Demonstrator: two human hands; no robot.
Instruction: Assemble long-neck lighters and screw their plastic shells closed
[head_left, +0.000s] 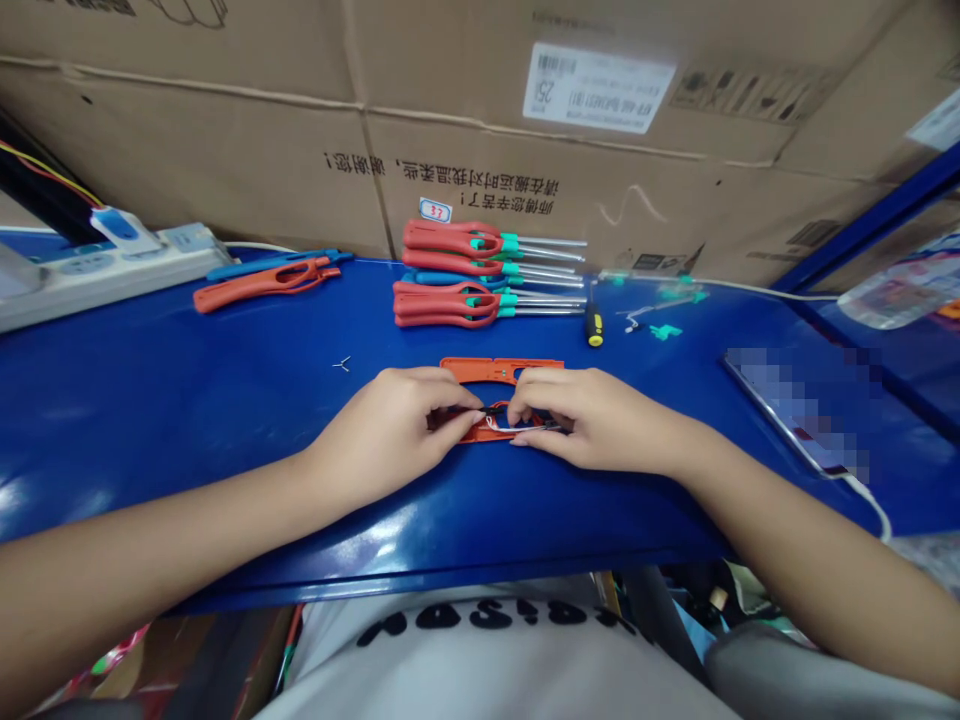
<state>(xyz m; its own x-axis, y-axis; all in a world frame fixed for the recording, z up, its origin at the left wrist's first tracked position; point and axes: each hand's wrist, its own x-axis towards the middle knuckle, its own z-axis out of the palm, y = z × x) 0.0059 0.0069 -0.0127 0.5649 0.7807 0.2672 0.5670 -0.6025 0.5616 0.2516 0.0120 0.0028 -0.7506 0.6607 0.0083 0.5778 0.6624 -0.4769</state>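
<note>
An orange lighter handle half (475, 434) lies on the blue table in front of me, with a thin white wire (504, 427) and a small black part (493, 409) in it. My left hand (401, 420) pinches at the left end of this half, thumb and fingertips closed on the black part. From the right, my right hand (592, 415) curls its fingers and thumb around the other end; its fingertips cover part of the shell. Just behind both hands rests a second orange handle half (480, 371), partly hidden by my right hand.
Assembled lighters (450, 305) are stacked behind, beside a black-and-yellow screwdriver (594, 326) and green bits (665, 332). More handle shells (259, 285) lie near a power strip (97, 275). A phone (787, 415) with a cable is at right. A cardboard box (262, 120) stands behind.
</note>
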